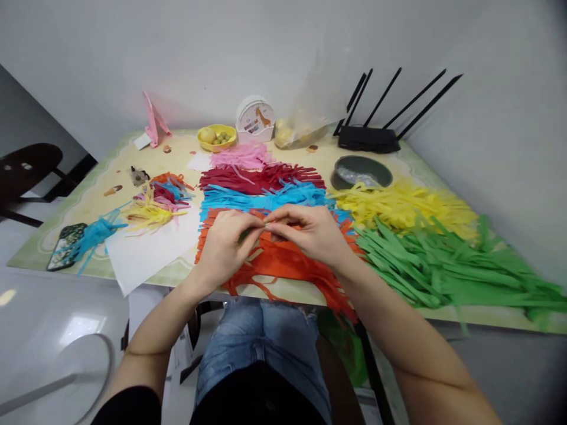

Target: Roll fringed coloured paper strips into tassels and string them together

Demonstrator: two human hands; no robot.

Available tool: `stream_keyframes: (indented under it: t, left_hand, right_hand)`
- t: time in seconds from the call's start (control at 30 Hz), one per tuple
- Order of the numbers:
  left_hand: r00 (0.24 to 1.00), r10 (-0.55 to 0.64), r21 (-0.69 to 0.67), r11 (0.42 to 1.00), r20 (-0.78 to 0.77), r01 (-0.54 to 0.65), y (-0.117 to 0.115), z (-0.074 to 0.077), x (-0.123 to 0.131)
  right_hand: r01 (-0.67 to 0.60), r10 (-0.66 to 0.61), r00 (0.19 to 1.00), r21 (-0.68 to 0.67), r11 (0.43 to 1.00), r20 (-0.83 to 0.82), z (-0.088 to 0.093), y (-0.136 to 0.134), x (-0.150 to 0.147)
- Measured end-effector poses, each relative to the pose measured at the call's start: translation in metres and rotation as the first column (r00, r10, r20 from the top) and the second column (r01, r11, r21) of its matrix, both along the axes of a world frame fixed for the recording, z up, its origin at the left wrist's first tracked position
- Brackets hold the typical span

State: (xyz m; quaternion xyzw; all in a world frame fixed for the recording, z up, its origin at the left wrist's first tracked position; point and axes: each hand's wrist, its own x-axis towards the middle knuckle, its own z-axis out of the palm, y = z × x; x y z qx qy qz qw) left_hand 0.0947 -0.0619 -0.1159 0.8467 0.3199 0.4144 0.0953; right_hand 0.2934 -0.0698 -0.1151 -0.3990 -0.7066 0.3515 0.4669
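Observation:
My left hand [228, 242] and my right hand [310, 230] meet fingertip to fingertip above the orange paper strips [287, 265] at the table's near edge. Both hands pinch a small green piece [252, 231], mostly hidden between the fingers. Beyond the hands lie rows of blue strips [266, 198], dark red strips [261, 177] and pink strips [241, 156]. To the right lie yellow strips [403, 203] and a large heap of green strips [447, 265].
A white sheet [146, 251], a mixed pile of strips [155, 203], a blue bundle [93, 233] on a phone [59, 251] lie left. At the back stand a yellow bowl [217, 137], a round tin [256, 119], a plastic bag [305, 118], a router [367, 139], a dark bowl [363, 171].

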Motion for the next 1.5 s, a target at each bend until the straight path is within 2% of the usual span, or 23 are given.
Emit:
stream_keyframes:
  t: [0.07,0.13,0.23,0.33,0.47,0.63,0.8,0.9,1.0,1.1,1.23,1.37,1.5]
  left_hand:
    - [1.000,0.017,-0.001,1.000,-0.015,-0.017,-0.002,-0.003,0.000]
    - [1.000,0.003,-0.092,0.996,0.013,-0.002,-0.004,-0.007,0.000]
    - [0.986,-0.043,-0.298,0.950,0.161,0.091,-0.006,-0.012,0.000]
    - [0.955,-0.016,-0.404,0.904,0.295,0.140,-0.007,-0.016,-0.002]
    - [0.927,0.026,-0.459,0.874,0.374,0.161,-0.008,-0.018,-0.004]
    - [0.900,-0.002,-0.520,0.815,0.436,0.254,-0.011,-0.020,-0.005]
    - [0.879,0.105,-0.528,0.830,0.466,0.180,-0.018,-0.025,-0.005]
    - [0.865,0.148,-0.608,0.767,0.480,0.206,-0.019,-0.026,-0.006]
    - [0.866,0.105,-0.677,0.672,0.489,0.300,-0.017,-0.025,-0.009]
    - [0.865,0.057,-0.701,0.613,0.499,0.364,-0.015,-0.025,-0.017]
    - [0.840,0.061,-0.711,0.569,0.539,0.414,-0.015,-0.032,-0.033]
    - [0.828,0.141,-0.754,0.517,0.542,0.405,-0.022,-0.042,-0.045]
    - [0.817,0.204,-0.761,0.534,0.539,0.369,-0.029,-0.047,-0.058]
  right_hand:
    - [0.003,-0.003,0.999,-0.013,1.000,0.033,-0.003,-0.002,-0.001]
    - [0.002,-0.001,0.996,-0.008,1.000,0.085,-0.006,-0.005,-0.002]
    - [0.010,-0.012,0.990,0.016,1.000,0.140,-0.011,-0.008,-0.003]
    - [0.027,-0.024,0.992,-0.021,0.999,0.122,-0.012,-0.013,-0.005]
    - [0.036,-0.036,0.999,-0.074,0.997,0.008,-0.010,-0.020,-0.008]
    - [0.072,-0.077,0.996,-0.099,0.993,-0.048,-0.009,-0.024,-0.014]
    - [0.093,-0.098,0.994,-0.123,0.988,-0.041,-0.013,-0.024,-0.020]
    - [0.082,-0.089,0.995,-0.116,0.990,-0.055,-0.013,-0.024,-0.021]
    - [0.067,-0.073,0.996,-0.101,0.993,-0.055,-0.009,-0.026,-0.022]
    - [0.044,-0.047,0.998,-0.076,0.996,-0.047,-0.004,-0.029,-0.026]
    - [0.027,-0.032,0.997,-0.076,0.997,-0.068,0.001,-0.032,-0.034]
    - [0.075,-0.086,0.989,-0.094,0.993,-0.122,-0.003,-0.033,-0.050]
    - [0.116,-0.144,0.964,-0.134,0.984,-0.225,-0.013,-0.035,-0.074]
